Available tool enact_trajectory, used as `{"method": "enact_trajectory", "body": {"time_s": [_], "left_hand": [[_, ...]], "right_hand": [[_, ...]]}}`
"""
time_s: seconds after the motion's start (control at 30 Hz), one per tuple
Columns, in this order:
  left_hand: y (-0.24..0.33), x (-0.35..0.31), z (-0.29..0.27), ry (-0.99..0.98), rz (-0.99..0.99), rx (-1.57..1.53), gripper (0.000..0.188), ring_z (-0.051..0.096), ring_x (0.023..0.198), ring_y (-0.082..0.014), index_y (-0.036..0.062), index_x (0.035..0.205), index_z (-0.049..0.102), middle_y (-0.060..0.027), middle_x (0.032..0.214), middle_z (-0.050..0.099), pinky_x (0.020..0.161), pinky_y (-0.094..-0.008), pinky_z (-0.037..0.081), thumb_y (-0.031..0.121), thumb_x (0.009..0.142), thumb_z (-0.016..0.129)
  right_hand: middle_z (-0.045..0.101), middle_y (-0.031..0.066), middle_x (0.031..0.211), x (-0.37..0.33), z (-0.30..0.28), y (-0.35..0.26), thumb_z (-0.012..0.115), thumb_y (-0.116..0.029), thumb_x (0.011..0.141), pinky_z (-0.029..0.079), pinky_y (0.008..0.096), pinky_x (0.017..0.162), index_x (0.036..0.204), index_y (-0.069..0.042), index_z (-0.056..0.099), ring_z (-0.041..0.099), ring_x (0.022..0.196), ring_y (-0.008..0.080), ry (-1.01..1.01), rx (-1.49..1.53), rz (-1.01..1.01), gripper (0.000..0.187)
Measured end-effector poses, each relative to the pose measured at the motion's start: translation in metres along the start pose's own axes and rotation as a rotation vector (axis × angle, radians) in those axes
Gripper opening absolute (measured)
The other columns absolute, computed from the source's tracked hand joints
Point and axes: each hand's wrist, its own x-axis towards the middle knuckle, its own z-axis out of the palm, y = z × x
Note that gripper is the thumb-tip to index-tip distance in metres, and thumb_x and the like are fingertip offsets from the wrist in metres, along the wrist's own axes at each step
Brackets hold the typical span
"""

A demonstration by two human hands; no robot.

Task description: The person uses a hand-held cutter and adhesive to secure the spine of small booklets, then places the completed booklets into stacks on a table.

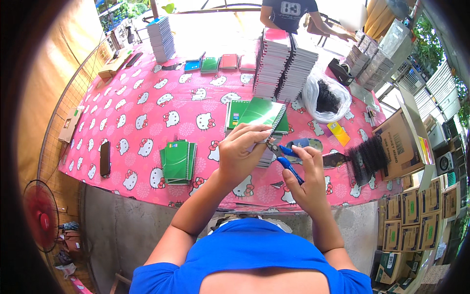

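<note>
My left hand (240, 147) is closed on a green spiral notebook (260, 110), tilted up with its black wire coil along the right side. In my right hand (309, 177) is a pair of blue-handled pliers (292, 170), its handles spread apart. The pliers' jaws meet the lower end of the coil, near my left fingertips; whether they grip the wire is too small to tell. Behind the held notebook lie more green notebooks (234, 109). A neat stack of green notebooks (177, 161) rests to the left of my left forearm.
Tall notebook stacks (270, 66) stand beyond my hands. A white plastic bag (313, 110) holds black coils. At right, loose black wire coils (367, 156) spill beside an open carton (404, 142). A phone (105, 159) lies at left. Another person (289, 14) works across the table.
</note>
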Motion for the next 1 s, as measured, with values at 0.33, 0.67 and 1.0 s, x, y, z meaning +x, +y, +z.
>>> {"method": "enact_trajectory", "body": {"time_s": [0.33, 0.67, 1.0], "left_hand": [[0.002, 0.004, -0.018, -0.053, 0.103, 0.020, 0.021, 0.064, 0.085, -0.0179, -0.0002, 0.087, 0.064, -0.0141, 0.096, 0.068, 0.072, -0.0277, 0.052, -0.013, 0.072, 0.070], [-0.101, -0.148, -0.168, 0.766, -0.810, 0.412, 0.027, 0.059, 0.083, -0.0167, -0.0010, 0.089, 0.056, -0.0119, 0.102, 0.061, 0.074, -0.0293, 0.048, 0.020, 0.083, 0.071], [-0.092, -0.105, -0.171, 0.724, -1.023, 0.886, 0.063, 0.035, 0.126, -0.0301, 0.0067, 0.127, 0.042, -0.0132, 0.133, 0.040, 0.105, -0.0419, 0.028, 0.023, 0.076, 0.075]], "right_hand": [[0.064, 0.0166, 0.097, -0.012, 0.033, 0.030, 0.055, -0.036, 0.089, 0.046, 0.0281, 0.070, 0.114, 0.008, 0.057, 0.061, 0.085, 0.0198, -0.405, 1.450, 0.775, 0.051], [0.056, 0.0189, 0.122, -0.100, 0.060, 0.100, 0.073, -0.023, 0.076, 0.039, 0.0448, 0.099, 0.116, -0.001, 0.058, 0.051, 0.115, 0.0382, -0.267, -0.039, 0.194, 0.049], [0.061, 0.0080, 0.104, 0.090, 0.048, 0.099, 0.062, -0.030, 0.091, 0.046, 0.0280, 0.079, 0.128, 0.004, 0.049, 0.058, 0.091, 0.0133, -0.148, 0.646, 0.598, 0.052]]}}
